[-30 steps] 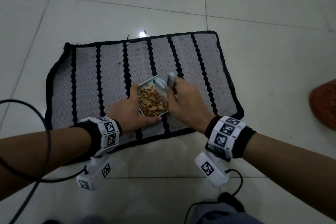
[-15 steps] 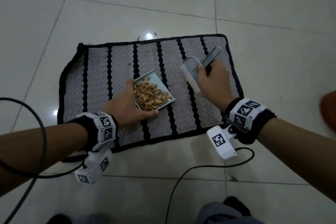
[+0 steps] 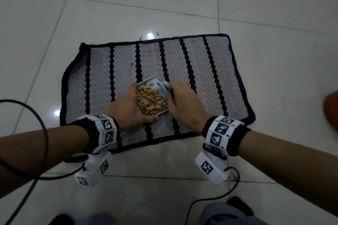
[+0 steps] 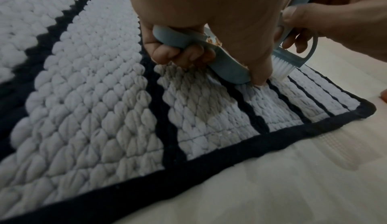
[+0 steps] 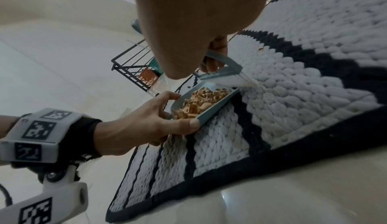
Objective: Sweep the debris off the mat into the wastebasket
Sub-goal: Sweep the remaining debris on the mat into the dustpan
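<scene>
A grey mat [image 3: 102, 86] with black stripes lies on the tiled floor. My left hand [image 3: 126, 109] grips the handle of a small blue dustpan [image 3: 151, 80], which rests on the mat and is heaped with tan debris [image 3: 149, 101]. My right hand [image 3: 182, 100] holds a small blue brush [image 3: 165, 86] at the pan's right edge. Its white bristles [image 5: 245, 80] touch the mat beside the pan's open lip [image 5: 232, 92]. In the left wrist view my fingers [image 4: 173, 53] curl round the pan handle [image 4: 178, 37]. The orange-red wastebasket [image 3: 332, 109] shows at the right edge.
One crumb [image 3: 158, 32] lies on the floor beyond the mat's far edge, and a speck [image 3: 188, 83] sits on the mat by the brush. A black wire rack [image 5: 134, 68] stands in the distance. Cables [image 3: 42, 133] trail over the floor near my arms.
My right hand has swept the brush from the mat's far right back to the dustpan's edge. The left hand keeps the pan in place.
</scene>
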The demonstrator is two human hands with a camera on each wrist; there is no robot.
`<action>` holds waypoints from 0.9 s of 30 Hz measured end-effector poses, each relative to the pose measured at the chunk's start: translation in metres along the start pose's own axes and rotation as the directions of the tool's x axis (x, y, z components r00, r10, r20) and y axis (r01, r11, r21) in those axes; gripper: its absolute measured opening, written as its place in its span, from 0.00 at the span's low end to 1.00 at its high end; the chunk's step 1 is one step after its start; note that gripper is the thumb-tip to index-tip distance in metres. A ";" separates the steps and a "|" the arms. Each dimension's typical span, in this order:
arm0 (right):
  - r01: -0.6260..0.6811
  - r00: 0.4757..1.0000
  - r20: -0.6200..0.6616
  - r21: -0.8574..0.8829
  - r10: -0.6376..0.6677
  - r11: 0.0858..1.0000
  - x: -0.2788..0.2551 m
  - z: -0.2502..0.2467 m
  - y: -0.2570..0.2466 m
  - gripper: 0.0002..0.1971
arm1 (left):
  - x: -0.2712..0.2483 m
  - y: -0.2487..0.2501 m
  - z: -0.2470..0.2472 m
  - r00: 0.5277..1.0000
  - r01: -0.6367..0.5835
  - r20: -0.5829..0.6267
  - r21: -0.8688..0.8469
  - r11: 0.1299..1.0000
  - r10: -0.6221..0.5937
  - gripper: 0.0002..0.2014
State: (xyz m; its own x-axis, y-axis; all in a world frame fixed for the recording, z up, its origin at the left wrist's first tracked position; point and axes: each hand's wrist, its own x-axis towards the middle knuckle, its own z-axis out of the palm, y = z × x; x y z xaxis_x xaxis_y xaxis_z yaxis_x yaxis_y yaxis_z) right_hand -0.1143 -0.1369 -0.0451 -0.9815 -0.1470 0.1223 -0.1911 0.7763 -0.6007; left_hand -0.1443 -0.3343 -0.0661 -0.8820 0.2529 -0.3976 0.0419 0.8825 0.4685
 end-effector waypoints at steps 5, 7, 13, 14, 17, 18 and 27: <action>0.035 0.999 -0.011 0.072 -0.034 0.997 -0.012 -0.003 0.002 0.08 | -0.003 0.001 0.002 1.000 0.001 -0.013 -0.041 0.999 -0.001 0.61; 0.061 0.998 -0.009 0.108 -0.061 0.992 -0.020 -0.005 0.003 0.11 | -0.004 0.003 0.004 1.000 0.000 -0.015 -0.023 1.000 0.000 0.61; 0.089 0.972 -0.228 0.124 -0.059 0.988 -0.031 -0.026 0.015 0.09 | -0.007 0.010 0.004 1.000 -0.020 -0.017 -0.023 1.000 0.020 0.58; 0.048 0.964 -0.265 0.130 -0.012 0.990 -0.030 -0.031 0.019 0.08 | -0.008 0.010 0.004 1.000 -0.021 -0.014 -0.018 1.000 0.021 0.58; -0.167 0.924 -0.322 0.139 0.204 0.976 -0.022 -0.043 0.037 0.07 | -0.010 0.012 0.004 1.000 -0.012 -0.013 0.022 1.000 0.012 0.59; -0.215 0.909 -0.331 0.151 0.254 0.965 -0.020 -0.046 0.043 0.07 | -0.011 0.013 0.005 1.000 -0.010 -0.006 0.035 0.999 0.010 0.59; -0.187 0.944 -0.265 0.058 0.195 0.981 -0.013 -0.033 0.039 0.09 | -0.019 0.025 0.016 1.000 0.006 0.024 0.144 0.990 -0.010 0.63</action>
State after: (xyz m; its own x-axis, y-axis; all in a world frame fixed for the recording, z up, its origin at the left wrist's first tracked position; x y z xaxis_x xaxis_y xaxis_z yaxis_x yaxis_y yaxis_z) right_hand -0.1084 -0.0845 -0.0438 -0.9624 0.1751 0.2075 -0.0047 0.7534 -0.6575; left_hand -0.1188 -0.3102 -0.0597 -0.8708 0.2539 -0.4209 0.1039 0.9320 0.3472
